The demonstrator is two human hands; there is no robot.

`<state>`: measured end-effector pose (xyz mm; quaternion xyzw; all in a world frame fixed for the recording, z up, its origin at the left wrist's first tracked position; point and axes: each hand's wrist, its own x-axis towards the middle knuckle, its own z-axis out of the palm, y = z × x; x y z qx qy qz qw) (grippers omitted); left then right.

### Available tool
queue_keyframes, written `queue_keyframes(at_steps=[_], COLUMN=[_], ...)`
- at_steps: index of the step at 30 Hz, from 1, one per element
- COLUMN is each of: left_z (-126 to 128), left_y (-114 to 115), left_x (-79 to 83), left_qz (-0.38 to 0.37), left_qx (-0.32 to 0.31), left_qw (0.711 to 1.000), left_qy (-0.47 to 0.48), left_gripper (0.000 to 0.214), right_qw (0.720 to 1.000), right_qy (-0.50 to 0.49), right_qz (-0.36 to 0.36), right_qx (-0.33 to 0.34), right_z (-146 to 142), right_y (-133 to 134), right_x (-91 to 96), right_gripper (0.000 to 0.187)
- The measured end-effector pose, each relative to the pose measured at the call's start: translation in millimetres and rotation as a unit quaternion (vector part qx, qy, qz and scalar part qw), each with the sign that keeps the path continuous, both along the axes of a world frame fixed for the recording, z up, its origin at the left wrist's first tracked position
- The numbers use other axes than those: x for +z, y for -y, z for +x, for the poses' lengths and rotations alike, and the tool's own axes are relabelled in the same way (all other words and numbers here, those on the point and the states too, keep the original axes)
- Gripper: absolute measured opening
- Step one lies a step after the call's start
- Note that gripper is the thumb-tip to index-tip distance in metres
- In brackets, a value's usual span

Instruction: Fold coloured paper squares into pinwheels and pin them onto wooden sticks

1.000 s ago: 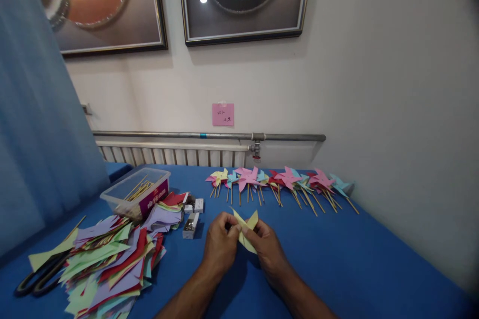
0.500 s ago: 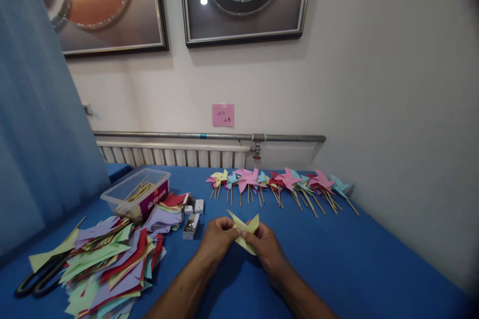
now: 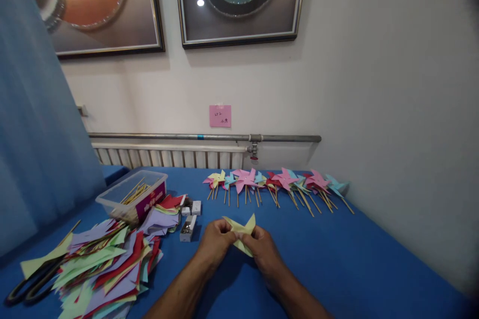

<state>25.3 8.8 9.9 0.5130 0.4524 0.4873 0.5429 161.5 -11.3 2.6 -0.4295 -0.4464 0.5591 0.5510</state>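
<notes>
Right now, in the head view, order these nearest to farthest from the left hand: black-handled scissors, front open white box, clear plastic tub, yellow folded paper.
1. Yellow folded paper: in the left hand.
2. Front open white box: just left.
3. Clear plastic tub: left, farther back.
4. Black-handled scissors: far left.

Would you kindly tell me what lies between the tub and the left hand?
In the head view, coloured paper, then small white boxes, lie between the tub and the left hand.
</notes>
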Motion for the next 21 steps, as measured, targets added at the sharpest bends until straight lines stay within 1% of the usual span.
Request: queue_keyframes(at_steps=[4, 7, 9, 12, 15, 21], left_z=[1.8, 2.1, 2.4, 3.3, 4.4, 5.3], left_y=[2.2, 3.8, 3.6, 1.9, 0.2, 1.1], left_x=[-0.3, -0.9, -2.7, -5.3, -4.9, 1.3], left_qz=[0.011, 0.016, 0.016, 0.005, -0.012, -0.055], left_qx=[0.020, 0.027, 0.028, 0.013, 0.002, -0.002], left_qw=[0.998, 0.996, 0.996, 0.998, 0.999, 0.998], left_qy=[-0.057, -0.085, -0.084, -0.059, -0.032, 0.013], left_gripper=[0.027, 0.023, 0.022, 0.024, 0.027, 0.028], right_qw=[0.997, 0.994, 0.992, 0.991, 0.994, 1.000], right_qy=[0.072, 0.095, 0.106, 0.114, 0.091, -0.021], right_qz=[0.012, 0.034, 0.037, 0.034, 0.028, 0.002], right_qx=[-0.034, -0.047, -0.050, -0.055, -0.050, 0.011], right_z=[3.2, 3.4, 3.1, 2.4, 1.3, -0.1], right_y=[-9.5, -11.8, -11.4, -10.1, -7.9, 1.4], right_x=[-13.2, -17.9, -17.9, -14.9, -8.9, 4.9], right_gripper=[0.027, 0.025, 0.024, 0.022, 0.022, 0.032])
